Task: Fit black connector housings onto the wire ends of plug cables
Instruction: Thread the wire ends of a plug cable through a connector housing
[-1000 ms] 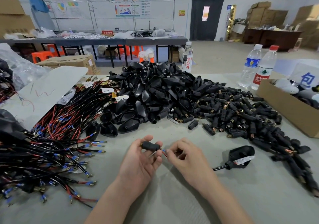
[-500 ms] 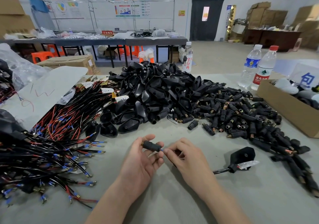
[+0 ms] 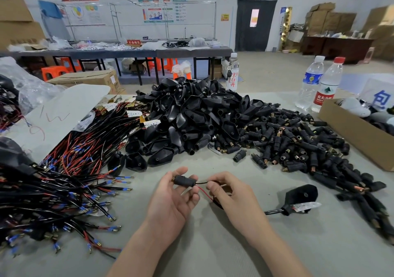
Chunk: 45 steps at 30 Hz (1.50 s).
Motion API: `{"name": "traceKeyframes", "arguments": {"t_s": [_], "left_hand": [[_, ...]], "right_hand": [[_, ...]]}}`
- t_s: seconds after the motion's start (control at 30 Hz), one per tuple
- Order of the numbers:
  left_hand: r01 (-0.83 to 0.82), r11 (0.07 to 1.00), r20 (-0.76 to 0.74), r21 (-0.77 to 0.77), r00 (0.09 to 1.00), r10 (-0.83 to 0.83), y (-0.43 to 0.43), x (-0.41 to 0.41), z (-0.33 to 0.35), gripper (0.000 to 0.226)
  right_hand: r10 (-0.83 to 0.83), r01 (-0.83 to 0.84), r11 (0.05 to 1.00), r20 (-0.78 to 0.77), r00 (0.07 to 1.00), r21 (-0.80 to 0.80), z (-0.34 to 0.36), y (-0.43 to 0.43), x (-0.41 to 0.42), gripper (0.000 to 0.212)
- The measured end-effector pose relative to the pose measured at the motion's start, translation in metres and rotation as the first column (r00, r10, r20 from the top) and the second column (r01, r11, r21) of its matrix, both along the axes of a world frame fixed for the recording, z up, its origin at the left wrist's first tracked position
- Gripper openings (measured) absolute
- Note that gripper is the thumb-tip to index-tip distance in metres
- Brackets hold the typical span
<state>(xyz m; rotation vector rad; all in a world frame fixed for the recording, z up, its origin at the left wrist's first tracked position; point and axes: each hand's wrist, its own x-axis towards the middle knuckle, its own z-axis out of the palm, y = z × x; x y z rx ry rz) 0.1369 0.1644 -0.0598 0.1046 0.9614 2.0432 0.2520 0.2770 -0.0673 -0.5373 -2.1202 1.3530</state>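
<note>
My left hand (image 3: 170, 200) pinches a small black cylindrical connector housing (image 3: 184, 180) between thumb and fingers. A thin black wire (image 3: 201, 183) enters its right end, and a red wire (image 3: 204, 192) hangs loose just below. My right hand (image 3: 230, 195) grips those wires close to the housing. The cable runs under my right hand to a black plug (image 3: 299, 196) with a white label, lying on the table at the right.
A heap of black plug shells (image 3: 187, 114) fills the table's middle, and loose small housings (image 3: 298, 146) spread to the right. Bundles of red and black cables (image 3: 64, 183) lie at left. Two water bottles (image 3: 319, 84) and a cardboard box (image 3: 358, 136) stand at right.
The black wire has gone into the housing, and the red wire now hangs free below it. The plug at the right slid slightly nearer my right hand.
</note>
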Motion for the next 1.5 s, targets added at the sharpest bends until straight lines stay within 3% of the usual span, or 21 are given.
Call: {"name": "traceKeyframes", "arguments": {"t_s": [0.27, 0.47, 0.63, 0.9, 1.03, 1.33, 1.5], "left_hand": [[0.038, 0.999, 0.012, -0.017, 0.999, -0.038, 0.002, 0.007, 0.002, 0.027], [0.004, 1.000, 0.000, -0.005, 1.000, -0.004, -0.001, 0.001, 0.002, 0.024], [-0.001, 1.000, 0.000, -0.016, 1.000, 0.001, -0.002, 0.000, -0.001, 0.025], [-0.011, 0.999, -0.037, -0.037, 0.999, 0.010, 0.001, 0.000, -0.003, 0.025], [-0.041, 0.998, -0.065, -0.049, 0.997, 0.038, 0.003, 0.002, -0.004, 0.036], [-0.085, 0.994, -0.154, -0.072, 0.985, 0.073, 0.006, 0.007, -0.002, 0.041], [-0.125, 0.990, -0.177, -0.069, 0.978, 0.111, 0.004, 0.007, 0.000, 0.039]], "right_hand": [[-0.013, 0.004, 0.987, 0.052, 0.999, 0.160, -0.004, -0.007, -0.003, 0.007], [-0.007, 0.007, 1.000, 0.033, 0.999, 0.023, -0.002, -0.002, -0.001, 0.004], [-0.028, 0.025, 0.999, 0.077, 0.997, 0.043, -0.004, 0.000, -0.001, 0.007], [-0.087, 0.069, 0.966, 0.063, 0.994, 0.248, -0.008, -0.004, -0.004, 0.008], [-0.140, 0.099, 0.930, 0.092, 0.986, 0.354, -0.011, -0.006, -0.006, 0.004], [-0.070, 0.027, 0.942, 0.115, 0.991, 0.335, -0.010, -0.006, -0.006, 0.019], [0.002, -0.077, 0.893, 0.168, 0.986, 0.443, -0.008, -0.002, -0.002, 0.017]]}}
